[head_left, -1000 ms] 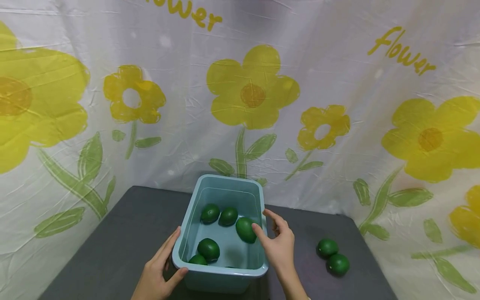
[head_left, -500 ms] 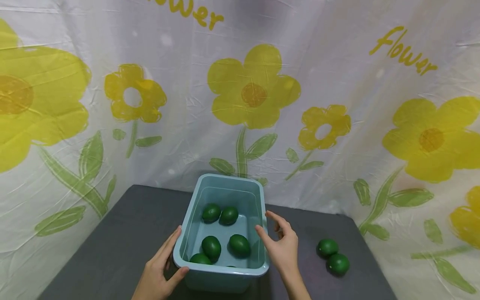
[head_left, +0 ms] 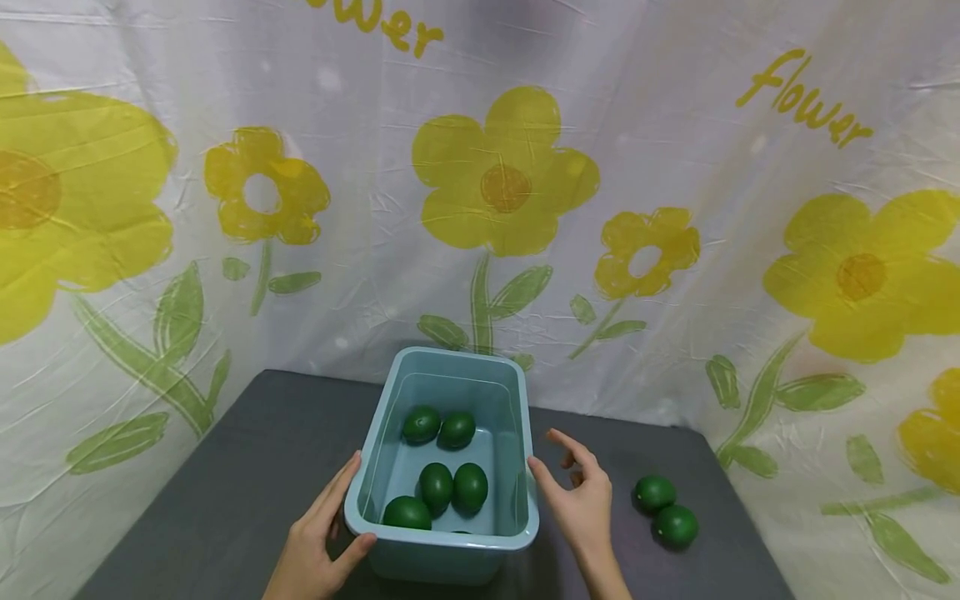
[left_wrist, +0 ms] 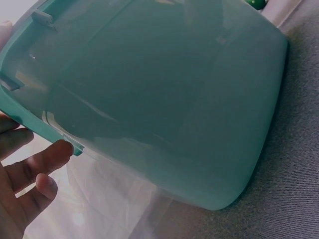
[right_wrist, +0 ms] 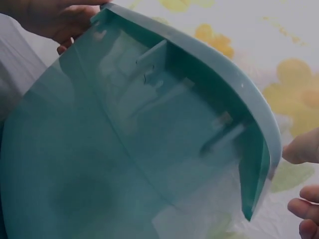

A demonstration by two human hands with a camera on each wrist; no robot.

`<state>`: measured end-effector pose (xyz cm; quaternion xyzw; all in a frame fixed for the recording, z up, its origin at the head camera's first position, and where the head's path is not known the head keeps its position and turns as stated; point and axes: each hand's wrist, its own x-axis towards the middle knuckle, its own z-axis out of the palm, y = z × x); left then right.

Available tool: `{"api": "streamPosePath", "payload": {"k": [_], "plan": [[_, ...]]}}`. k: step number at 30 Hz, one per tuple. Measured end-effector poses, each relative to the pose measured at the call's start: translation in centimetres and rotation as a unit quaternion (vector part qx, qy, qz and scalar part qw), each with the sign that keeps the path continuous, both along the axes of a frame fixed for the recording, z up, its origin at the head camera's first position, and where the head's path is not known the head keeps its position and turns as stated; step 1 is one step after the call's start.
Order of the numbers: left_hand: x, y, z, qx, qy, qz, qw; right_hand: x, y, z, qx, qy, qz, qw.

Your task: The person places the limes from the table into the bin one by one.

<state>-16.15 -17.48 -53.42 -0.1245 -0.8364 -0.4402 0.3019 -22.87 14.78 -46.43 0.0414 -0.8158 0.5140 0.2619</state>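
A light blue-green plastic bin (head_left: 448, 542) stands open-topped on the table. Inside lie several dark green oval fruits that look like avocados: a pair at the far end (head_left: 456, 430), a pair side by side nearer (head_left: 470, 488), one at the near-left corner (head_left: 407, 513), and one mostly hidden behind the near wall. My left hand (head_left: 318, 533) grips the near-left corner of the rim, thumb at the front and fingers along the left side. To the right of the bin, my right hand (head_left: 581, 496) holds nothing; its fingers are spread and relaxed, the thumb tip close to the rim.
Two more green fruits (head_left: 664, 510) sit together on the dark grey table (head_left: 300, 433), right of the right hand. A white curtain (head_left: 360, 275) printed with yellow flowers hangs behind and along both sides of the table.
A green fruit near the right wall has rolled toward the near-middle of the bin, beside another. The near fruits have shifted. My right hand has moved right, off the rim; the left stays put.
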Motion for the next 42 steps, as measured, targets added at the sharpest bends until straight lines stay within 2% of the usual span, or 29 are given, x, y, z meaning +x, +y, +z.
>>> {"api": "streamPosePath", "payload": {"k": [11, 17, 23, 29, 36, 42], "plan": [[0.1, 0.1, 0.1, 0.001, -0.003, 0.002, 1.0, 0.8, 2.0, -1.0, -0.001, -0.047, -0.037, 0.9982], [0.0, 0.0, 0.1, -0.001, 0.0, 0.002, 1.0, 1.1, 3.4, -1.5, -0.011, -0.084, -0.073, 0.9938], [0.1, 0.1, 0.1, 0.001, 0.004, 0.004, 1.0, 1.4, 4.8, -2.0, -0.009, -0.104, -0.091, 0.9904], [0.1, 0.1, 0.1, 0.003, -0.002, 0.005, 1.0, 1.7, 6.5, -3.0, 0.019, -0.127, -0.106, 0.986], [0.1, 0.0, 0.1, 0.002, 0.001, 0.006, 1.0, 1.6, 8.3, -4.7, 0.038, -0.161, -0.159, 0.9734], [0.0, 0.0, 0.1, 0.003, 0.007, -0.002, 1.0, 1.5, 10.0, -5.8, 0.085, -0.149, -0.186, 0.9675]]}}
